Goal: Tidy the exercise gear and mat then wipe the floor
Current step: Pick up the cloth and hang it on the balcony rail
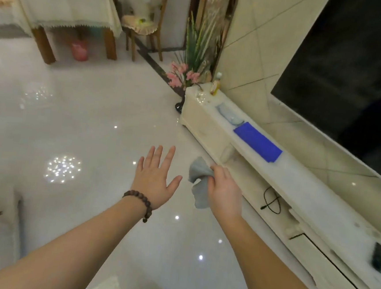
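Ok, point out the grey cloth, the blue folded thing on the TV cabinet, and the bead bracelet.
grey cloth (199, 176): head view, on the bunched part above the right hand's grip.
blue folded thing (257, 141): head view, middle of its flat top.
bead bracelet (142, 201): head view, on the beads across the left wrist.

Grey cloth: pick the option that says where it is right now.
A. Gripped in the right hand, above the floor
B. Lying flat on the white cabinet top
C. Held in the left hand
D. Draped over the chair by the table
A. The right hand is closed on the grey cloth, which hangs in the air above the glossy floor, while the left hand is open and empty.
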The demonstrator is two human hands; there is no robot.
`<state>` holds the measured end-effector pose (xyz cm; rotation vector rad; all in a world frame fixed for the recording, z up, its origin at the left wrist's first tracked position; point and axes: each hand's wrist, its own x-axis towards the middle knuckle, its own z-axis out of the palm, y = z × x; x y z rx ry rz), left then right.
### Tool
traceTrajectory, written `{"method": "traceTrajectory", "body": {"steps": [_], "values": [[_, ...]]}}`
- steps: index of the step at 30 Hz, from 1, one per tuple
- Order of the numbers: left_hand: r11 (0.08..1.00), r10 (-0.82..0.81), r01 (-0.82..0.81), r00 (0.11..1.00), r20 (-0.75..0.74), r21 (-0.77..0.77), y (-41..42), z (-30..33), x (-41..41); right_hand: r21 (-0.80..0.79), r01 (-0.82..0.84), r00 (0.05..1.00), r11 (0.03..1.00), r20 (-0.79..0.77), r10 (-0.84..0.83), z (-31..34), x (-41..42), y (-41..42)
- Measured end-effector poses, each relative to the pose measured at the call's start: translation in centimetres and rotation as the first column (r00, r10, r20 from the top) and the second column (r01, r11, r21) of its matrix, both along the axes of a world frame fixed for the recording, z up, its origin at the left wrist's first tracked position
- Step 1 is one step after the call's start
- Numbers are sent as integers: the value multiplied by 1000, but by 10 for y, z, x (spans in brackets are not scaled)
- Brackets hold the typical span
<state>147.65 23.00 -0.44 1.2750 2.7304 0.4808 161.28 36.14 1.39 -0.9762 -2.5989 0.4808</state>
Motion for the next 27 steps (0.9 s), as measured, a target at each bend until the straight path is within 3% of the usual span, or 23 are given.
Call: {"method": "traceTrajectory", "body": {"steps": [6, 15, 22, 27], "values": [[957, -287, 286, 958, -9, -37, 35, 10, 55, 12, 284, 958, 959, -47, -283, 13, 84, -12], [757, -653, 653, 757, -33, -22, 29, 21, 172, -37, 698, 712, 715, -59, -699, 10, 227, -92], [491, -870, 871, 490, -56, 6, 23, 31, 294, -52, 907, 415, 418, -57, -908, 13, 347, -175], [272, -962, 962, 271, -30, -9, 10, 37, 405, -14, 988, 151, 153, -93, -984, 25, 441, -231]]}}
